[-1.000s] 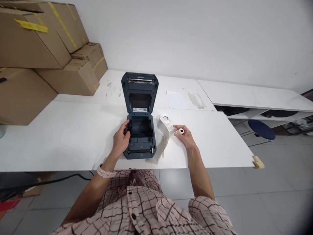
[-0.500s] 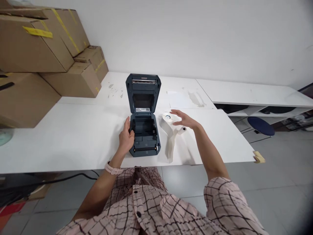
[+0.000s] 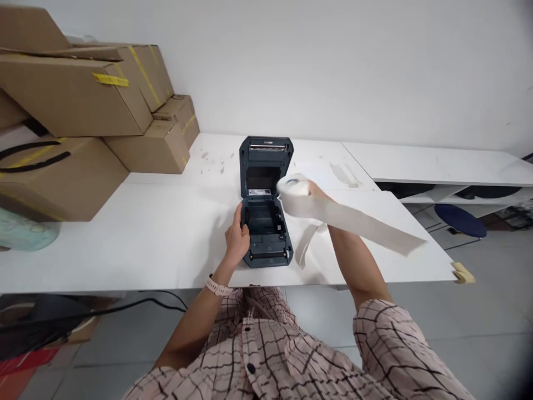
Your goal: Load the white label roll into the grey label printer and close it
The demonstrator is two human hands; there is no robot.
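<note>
One dark blue-grey boxy printer [image 3: 266, 242], one white paper roll [image 3: 296, 203], two bare hands [image 3: 237, 240], one pale-pink wristband [image 3: 217, 286], one round navy stool [image 3: 460, 218], at least four brown cardboard boxes [image 3: 145, 149].

Plain white wall [image 3: 333, 72] behind a white table [image 3: 145, 233]. Grey tile floor [image 3: 478, 328], and there's a blue stool [image 3: 460, 218] off right.

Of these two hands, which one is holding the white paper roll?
The right hand holds the roll with its long loose strip; the left hand instead touches the open printer's left edge.
</note>
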